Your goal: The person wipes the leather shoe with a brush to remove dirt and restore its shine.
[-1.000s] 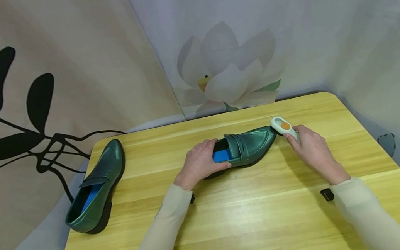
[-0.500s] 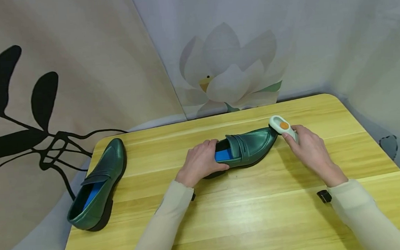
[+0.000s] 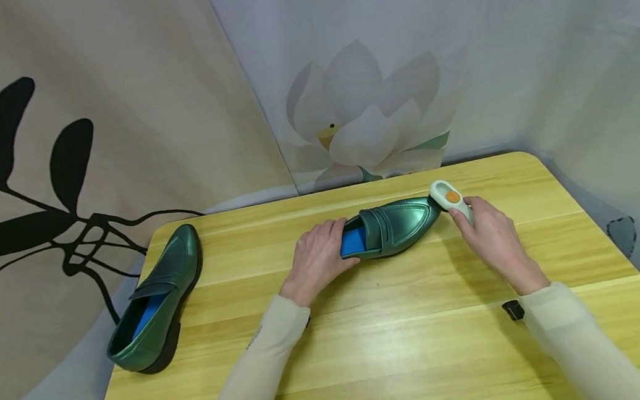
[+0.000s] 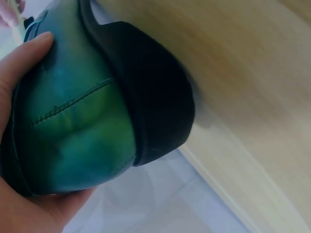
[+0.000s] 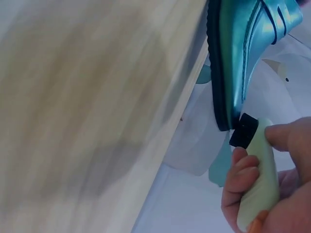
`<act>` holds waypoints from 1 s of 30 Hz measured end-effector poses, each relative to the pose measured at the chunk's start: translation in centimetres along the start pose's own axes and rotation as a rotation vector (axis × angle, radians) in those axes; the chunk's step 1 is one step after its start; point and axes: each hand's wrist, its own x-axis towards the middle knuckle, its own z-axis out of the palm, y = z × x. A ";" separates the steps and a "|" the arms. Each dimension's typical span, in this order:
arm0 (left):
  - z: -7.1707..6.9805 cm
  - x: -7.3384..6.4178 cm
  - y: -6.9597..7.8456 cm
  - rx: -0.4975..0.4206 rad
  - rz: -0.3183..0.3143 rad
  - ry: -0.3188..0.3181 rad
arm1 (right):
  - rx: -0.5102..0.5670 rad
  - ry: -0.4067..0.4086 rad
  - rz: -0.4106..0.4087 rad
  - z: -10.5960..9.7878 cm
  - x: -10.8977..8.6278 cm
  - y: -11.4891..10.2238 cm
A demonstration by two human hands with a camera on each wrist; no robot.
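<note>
A green loafer (image 3: 407, 222) with a blue insole is held at its heel end by my left hand (image 3: 317, 259), toe pointing right. In the left wrist view, the thumb lies along the loafer's side and the black heel block (image 4: 155, 97) is close over the tabletop. My right hand (image 3: 492, 235) grips a pale shoe brush (image 3: 448, 193) with an orange button. The brush's black head (image 5: 244, 131) meets the tip of the toe in the right wrist view. A matching green loafer (image 3: 175, 263) stands at the table's left edge, away from both hands.
The wooden table (image 3: 408, 342) has a rounded far right corner. Behind it hangs a pale curtain (image 3: 454, 42) printed with a large flower and dark leaves. A black wrist strap piece (image 3: 513, 310) shows at the right sleeve.
My left hand has tilted the loafer, turning its upper more toward the head camera and raising the sole's near edge. The brush has shifted slightly left and away, staying at the toe.
</note>
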 end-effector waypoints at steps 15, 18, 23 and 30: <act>0.8 -1.6 0.3 0.045 0.072 0.095 | -0.021 -0.032 -0.144 3.3 1.4 -6.4; 1.0 -1.7 0.3 0.044 0.090 0.119 | -0.032 -0.041 -0.127 2.6 1.1 -5.8; 1.0 -1.8 0.4 0.044 0.091 0.118 | -0.079 -0.012 -0.087 0.7 0.3 -3.8; 1.0 -1.8 0.2 0.029 0.077 0.110 | -0.064 0.020 -0.034 -1.1 -0.8 -1.4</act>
